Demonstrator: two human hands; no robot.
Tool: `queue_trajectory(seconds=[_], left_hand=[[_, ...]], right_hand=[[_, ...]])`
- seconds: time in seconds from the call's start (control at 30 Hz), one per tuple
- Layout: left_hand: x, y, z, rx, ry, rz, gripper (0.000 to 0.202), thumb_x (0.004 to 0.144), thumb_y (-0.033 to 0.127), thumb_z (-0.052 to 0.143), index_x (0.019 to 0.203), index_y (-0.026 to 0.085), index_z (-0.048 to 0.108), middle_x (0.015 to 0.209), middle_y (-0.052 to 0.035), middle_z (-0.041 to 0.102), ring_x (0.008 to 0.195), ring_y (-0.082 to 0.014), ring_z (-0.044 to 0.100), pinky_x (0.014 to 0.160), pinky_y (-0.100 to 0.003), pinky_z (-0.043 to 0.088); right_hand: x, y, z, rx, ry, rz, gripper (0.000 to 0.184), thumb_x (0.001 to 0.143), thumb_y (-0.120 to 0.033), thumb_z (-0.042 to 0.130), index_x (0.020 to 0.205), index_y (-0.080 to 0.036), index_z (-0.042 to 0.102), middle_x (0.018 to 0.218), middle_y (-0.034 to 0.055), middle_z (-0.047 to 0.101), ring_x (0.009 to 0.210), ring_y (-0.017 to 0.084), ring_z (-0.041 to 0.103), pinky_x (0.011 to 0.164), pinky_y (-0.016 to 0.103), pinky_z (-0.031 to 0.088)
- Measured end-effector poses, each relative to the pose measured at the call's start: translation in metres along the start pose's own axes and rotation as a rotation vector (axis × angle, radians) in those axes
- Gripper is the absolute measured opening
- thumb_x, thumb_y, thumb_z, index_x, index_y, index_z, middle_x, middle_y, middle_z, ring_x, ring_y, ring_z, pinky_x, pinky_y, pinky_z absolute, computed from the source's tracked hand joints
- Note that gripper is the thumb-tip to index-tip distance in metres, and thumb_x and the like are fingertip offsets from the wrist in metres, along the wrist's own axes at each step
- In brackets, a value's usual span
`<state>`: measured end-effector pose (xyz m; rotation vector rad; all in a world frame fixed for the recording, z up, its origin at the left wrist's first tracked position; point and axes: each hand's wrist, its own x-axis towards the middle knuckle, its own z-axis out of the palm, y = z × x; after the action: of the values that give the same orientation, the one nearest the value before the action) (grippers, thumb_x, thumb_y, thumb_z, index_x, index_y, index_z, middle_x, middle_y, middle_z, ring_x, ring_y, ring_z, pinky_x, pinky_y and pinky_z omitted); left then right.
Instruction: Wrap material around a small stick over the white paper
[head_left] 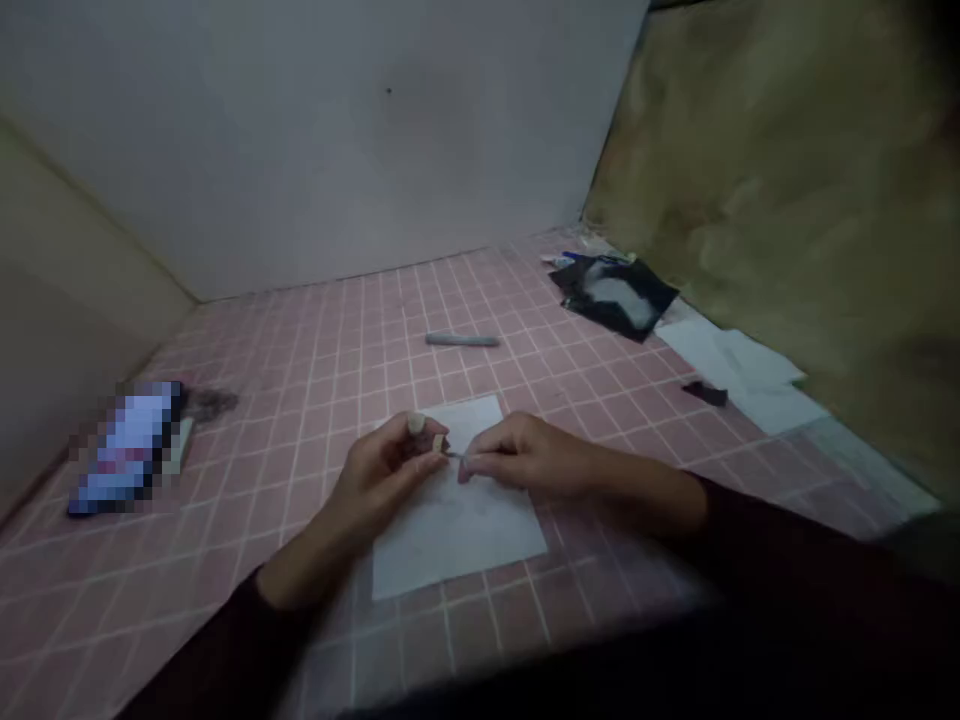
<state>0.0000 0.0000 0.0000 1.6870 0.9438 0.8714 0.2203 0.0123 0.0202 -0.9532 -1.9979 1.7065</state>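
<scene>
Head view: my left hand (pixel 382 470) and right hand (pixel 525 455) meet at frame centre above the far part of a white paper sheet (pixel 457 535), forearms angling in from the lower corners, left fingers clamped on a small tan piece (pixel 438 443), right fingertips (pixel 469 466) pinched together on a thin sliver (pixel 452 455) touching it, too small to identify. Pink tiled worktop (pixel 300 590) leaves open room on both sides, with a grey stick (pixel 461 340) straight ahead, a black bag (pixel 615 295) and loose papers (pixel 739 365) upper right, and a pixelated item (pixel 127 450) at left.
</scene>
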Motion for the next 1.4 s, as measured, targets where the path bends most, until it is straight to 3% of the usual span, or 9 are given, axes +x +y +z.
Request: queue_trajectory(seconds=[0.13,0.37,0.47,0.67,0.93,1.1,1.2,1.27,1.4], left_hand=[[-0.002,0.004,-0.001,0.123,0.093,0.044,0.019,0.084,0.023,0.065,0.101,0.020,0.059,0.094,-0.0030,0.059,0.089,-0.0154,0.058,0.084,-0.029,0.045],[0.005,0.008,0.001,-0.242,0.042,-0.244,0.015,0.085,0.027,0.063,0.095,0.017,0.058,0.075,0.0002,0.059,0.070,-0.0097,0.057,0.067,-0.021,0.046],[0.003,0.006,0.000,-0.191,0.052,-0.209,0.017,0.084,0.027,0.065,0.096,0.017,0.058,0.078,-0.0002,0.059,0.072,-0.0105,0.057,0.067,-0.022,0.046],[-0.003,0.004,-0.004,0.233,0.072,0.065,0.023,0.082,0.023,0.066,0.104,0.021,0.059,0.091,-0.0029,0.060,0.086,-0.0153,0.058,0.081,-0.029,0.045],[0.001,0.008,0.001,-0.102,-0.015,-0.214,0.014,0.087,0.030,0.059,0.090,0.017,0.055,0.075,0.0000,0.056,0.066,-0.0108,0.054,0.061,-0.023,0.044],[-0.001,0.009,-0.001,0.381,-0.049,0.097,0.012,0.086,0.024,0.060,0.095,0.017,0.057,0.083,-0.0021,0.060,0.075,-0.0137,0.058,0.069,-0.026,0.045],[-0.002,0.012,0.000,0.531,-0.039,0.266,0.014,0.087,0.021,0.058,0.101,0.018,0.056,0.088,-0.0036,0.062,0.082,-0.0149,0.059,0.073,-0.027,0.045],[-0.001,0.013,0.000,0.519,-0.035,0.249,0.015,0.087,0.023,0.058,0.101,0.017,0.056,0.088,-0.0041,0.062,0.082,-0.0153,0.059,0.074,-0.028,0.045],[0.001,0.011,0.000,0.254,-0.091,-0.040,0.018,0.088,0.033,0.056,0.094,0.016,0.055,0.077,-0.0010,0.058,0.068,-0.0124,0.056,0.061,-0.024,0.045]], right_hand=[[-0.001,0.002,-0.003,-0.025,-0.028,-0.001,0.034,0.092,-0.035,0.046,0.094,-0.010,0.069,0.048,-0.0079,0.036,0.042,0.006,0.032,0.044,0.020,0.027],[-0.008,0.007,0.011,-0.904,0.355,-0.187,0.024,0.090,-0.015,0.044,0.100,-0.016,0.066,0.082,0.0064,0.065,0.068,0.014,0.052,0.061,0.026,0.033],[-0.008,0.003,0.010,-0.757,0.312,-0.179,0.023,0.091,-0.017,0.045,0.093,-0.015,0.068,0.075,0.0039,0.062,0.064,0.012,0.050,0.061,0.025,0.034],[-0.001,0.000,-0.004,-0.128,-0.019,-0.051,0.029,0.092,-0.030,0.049,0.091,-0.010,0.070,0.051,-0.0063,0.039,0.047,0.007,0.036,0.049,0.019,0.031],[-0.009,0.004,0.017,-0.970,0.323,-0.149,0.023,0.089,-0.013,0.044,0.099,-0.015,0.065,0.079,0.0058,0.063,0.064,0.014,0.051,0.057,0.026,0.030],[-0.004,0.002,0.006,-0.484,0.111,-0.099,0.025,0.091,-0.022,0.047,0.080,-0.012,0.067,0.059,-0.0017,0.050,0.055,0.009,0.044,0.056,0.022,0.033],[-0.001,0.001,-0.004,-0.147,-0.091,-0.029,0.032,0.093,-0.032,0.046,0.090,-0.010,0.069,0.051,-0.0066,0.036,0.047,0.007,0.035,0.048,0.020,0.030],[-0.002,0.001,-0.003,-0.202,-0.052,-0.047,0.031,0.093,-0.030,0.045,0.089,-0.011,0.069,0.053,-0.0056,0.040,0.049,0.008,0.038,0.050,0.020,0.031],[-0.007,0.007,0.012,-0.759,0.246,-0.125,0.024,0.090,-0.019,0.044,0.092,-0.015,0.068,0.074,0.0035,0.060,0.065,0.013,0.052,0.059,0.024,0.034]])
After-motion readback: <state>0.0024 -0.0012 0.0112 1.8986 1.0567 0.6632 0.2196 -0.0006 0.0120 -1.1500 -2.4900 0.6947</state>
